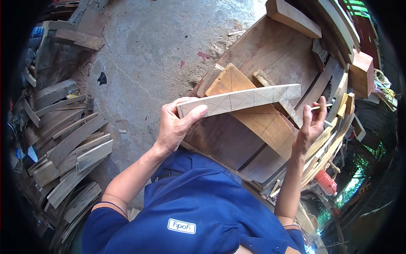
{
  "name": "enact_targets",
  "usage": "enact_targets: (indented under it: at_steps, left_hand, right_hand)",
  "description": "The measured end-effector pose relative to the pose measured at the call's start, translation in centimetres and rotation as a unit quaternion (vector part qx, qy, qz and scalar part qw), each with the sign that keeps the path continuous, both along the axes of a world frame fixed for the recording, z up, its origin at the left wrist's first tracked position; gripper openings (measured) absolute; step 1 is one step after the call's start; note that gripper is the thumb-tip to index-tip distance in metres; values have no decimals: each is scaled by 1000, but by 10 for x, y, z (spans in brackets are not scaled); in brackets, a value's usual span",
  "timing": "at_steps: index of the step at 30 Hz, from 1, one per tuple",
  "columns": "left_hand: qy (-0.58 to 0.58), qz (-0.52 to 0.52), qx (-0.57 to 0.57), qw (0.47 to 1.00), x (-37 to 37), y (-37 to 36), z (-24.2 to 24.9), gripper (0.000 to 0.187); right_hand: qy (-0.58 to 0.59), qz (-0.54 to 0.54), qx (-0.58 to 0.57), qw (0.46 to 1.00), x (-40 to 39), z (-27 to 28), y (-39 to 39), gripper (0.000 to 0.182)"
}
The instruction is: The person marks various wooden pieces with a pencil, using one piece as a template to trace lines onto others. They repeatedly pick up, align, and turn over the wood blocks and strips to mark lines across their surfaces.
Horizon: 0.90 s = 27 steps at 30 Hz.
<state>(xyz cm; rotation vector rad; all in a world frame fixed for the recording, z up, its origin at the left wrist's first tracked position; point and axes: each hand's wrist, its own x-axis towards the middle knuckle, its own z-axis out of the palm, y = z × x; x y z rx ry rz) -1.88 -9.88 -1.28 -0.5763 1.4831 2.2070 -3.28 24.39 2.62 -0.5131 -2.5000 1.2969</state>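
Note:
My left hand (179, 125) grips one end of a long, slightly curved wooden strip (249, 99), thumb on its near face. Pencil lines and crosses divide that face into sections. At the strip's far end, my right hand (311, 127) is raised and apart from it. Its fingers are bent around a thin pale stick (315, 108), whose kind I cannot tell. Beneath the strip lies a wider orange-brown board (266, 127), also marked with crossed lines. It rests on a large brown wooden surface (220, 139) in front of me.
Stacks of curved wood pieces (80, 156) fill the left side. A thick wooden block (294, 19) lies on the surface's far edge, and another block (361, 70) sits at right. Long wooden strips and a red plastic container (325, 182) are at lower right. Concrete floor (139, 51) lies beyond.

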Motion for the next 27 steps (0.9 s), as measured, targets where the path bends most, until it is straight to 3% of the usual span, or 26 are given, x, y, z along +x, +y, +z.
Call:
enact_targets:
  at_steps: [2, 15, 19, 21, 22, 25, 27]
  left_hand:
    - [0, -21, 0, 1000, -3, -1, 1, 16]
    - [19, -34, -20, 999, -8, -3, 1, 16]
    - [18, -43, -17, 999, -9, -4, 1, 15]
    - [19, -44, -18, 999, -9, -4, 0, 15]
    - [23, -44, -17, 999, -9, -4, 0, 15]
    - [29, -44, -17, 998, -9, -4, 0, 15]
    - [31, -43, -17, 998, -8, -5, -2, 15]
  right_hand:
    - [32, 27, -4, 999, -6, 9, -4, 63]
    - [53, 75, -42, 995, -16, 22, -38, 36]
    - [59, 117, 21, 991, -30, 32, -49, 35]
    - [22, 168, -94, 981, -38, 38, -66, 33]
    - [-13, 139, -148, 979, -41, 44, -83, 29]
    - [-62, 238, -201, 948, -49, 45, -109, 16]
    - [-78, 285, -175, 939, -53, 36, -122, 11]
